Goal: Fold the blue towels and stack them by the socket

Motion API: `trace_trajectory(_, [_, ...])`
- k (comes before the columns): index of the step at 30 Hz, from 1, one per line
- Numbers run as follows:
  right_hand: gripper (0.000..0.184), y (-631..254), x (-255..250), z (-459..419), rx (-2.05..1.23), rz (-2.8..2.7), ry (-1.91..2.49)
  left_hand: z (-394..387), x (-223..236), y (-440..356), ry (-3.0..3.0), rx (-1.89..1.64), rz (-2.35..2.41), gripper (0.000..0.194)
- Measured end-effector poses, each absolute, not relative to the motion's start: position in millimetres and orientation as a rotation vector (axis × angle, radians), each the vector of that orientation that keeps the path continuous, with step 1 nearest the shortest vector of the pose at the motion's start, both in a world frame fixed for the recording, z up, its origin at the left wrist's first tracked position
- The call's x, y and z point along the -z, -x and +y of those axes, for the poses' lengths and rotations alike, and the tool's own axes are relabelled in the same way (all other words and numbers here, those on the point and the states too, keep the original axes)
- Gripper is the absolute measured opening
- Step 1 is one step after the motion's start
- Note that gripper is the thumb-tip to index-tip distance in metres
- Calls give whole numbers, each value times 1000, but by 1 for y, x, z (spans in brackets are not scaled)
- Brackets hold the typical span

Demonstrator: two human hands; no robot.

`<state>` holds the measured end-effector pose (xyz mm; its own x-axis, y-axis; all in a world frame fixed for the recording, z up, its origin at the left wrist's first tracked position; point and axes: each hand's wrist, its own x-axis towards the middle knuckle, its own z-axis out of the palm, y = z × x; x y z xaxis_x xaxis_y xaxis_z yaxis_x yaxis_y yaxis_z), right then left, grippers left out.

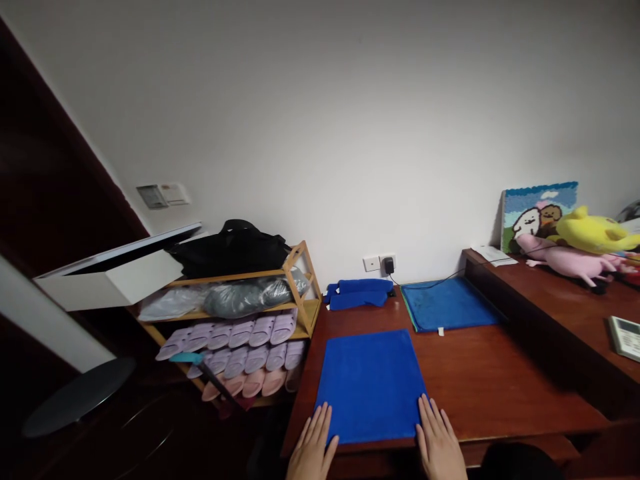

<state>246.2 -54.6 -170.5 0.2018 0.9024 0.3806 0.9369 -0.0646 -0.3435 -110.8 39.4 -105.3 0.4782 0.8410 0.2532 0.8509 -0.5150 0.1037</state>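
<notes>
Wall: pale, beyond both hands, behind the wooden desk (pixel 500 380).
Wooden desk: reddish brown, under both hands.
Shoe rack (pixel 310 313): left of the left hand, with lilac slippers (pixel 241 333) and pink slippers (pixel 254 382) in rows.
Blue cloth (pixel 373 387): spread flat on the wooden desk, between the hands and reaching beyond them, its near corners beside them.
White box (pixel 120 283): far to the left of the left hand, beside the black bag (pixel 230 250) on the rack's top.
Plush toys: yellow (pixel 593 230) and pink (pixel 565 259), beyond and well to the right of the right hand.
Layered blue towels (pixel 450 305): beyond the right hand, a white tag at the near edge.
Left hand (pixel 313 443): unclenched, palm down, fingers at the cloth's left edge.
Right hand (pixel 440 440): unclenched, palm down, fingers at the right edge.
Folded blue cloths (pixel 360 294): beyond the spread one, near the wall.
Black power adapter (pixel 389 265): beyond both hands, in a wall socket.
</notes>
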Motion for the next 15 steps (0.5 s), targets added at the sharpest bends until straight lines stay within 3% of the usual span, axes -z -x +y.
trace_trajectory(4, [60, -248, 176, -54, 101, -1704, 1954, 35, 113, 130, 2683, 470, -1455, 72])
trace_trajectory(15, [59, -254, 168, -57, -32, -1717, 2005, 32, 136, 134, 2676, 491, -1523, 63])
